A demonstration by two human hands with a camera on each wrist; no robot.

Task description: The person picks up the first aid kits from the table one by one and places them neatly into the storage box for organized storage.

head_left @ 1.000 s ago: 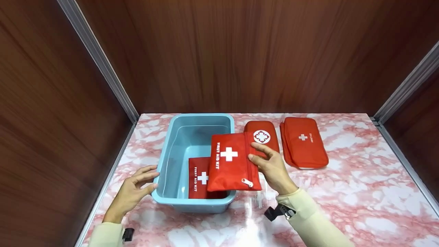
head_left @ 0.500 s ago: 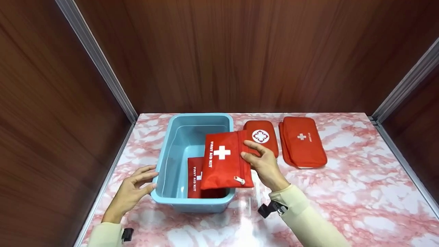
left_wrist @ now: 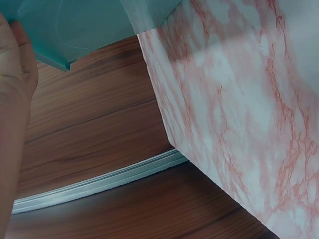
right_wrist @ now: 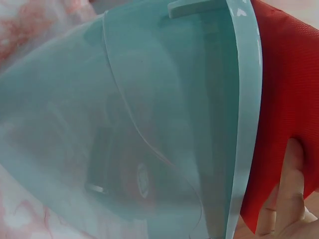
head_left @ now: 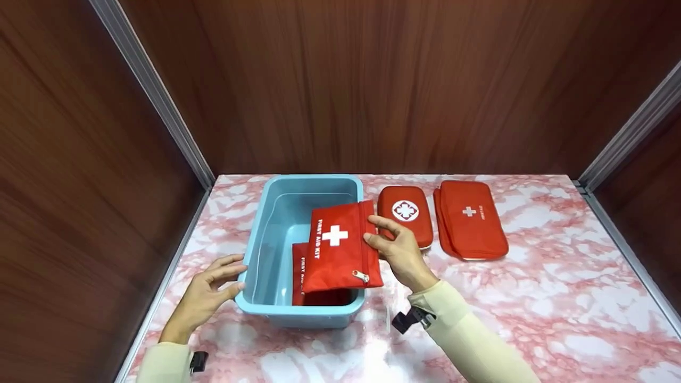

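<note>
A red first aid pouch, printed with a white cross and fitted with a zipper, is held above the right side of a light blue plastic bin. My right hand pinches its right edge between thumb and fingers. The right wrist view shows fingers on the red fabric beyond the bin's rim. Inside the bin lies a second red pouch, partly hidden under the held one. My left hand is at the bin's left rim, fingers spread and lightly bent, fingertips right at the edge.
Right of the bin lies a red case with a round white emblem. Beside it are stacked red pouches with a small cross. The pink marbled table is bounded by a wood-grain back wall and side walls.
My right hand has moved left with the pouch, bringing it further over the bin and covering more of the pouch inside. The left hand stays at the rim.
</note>
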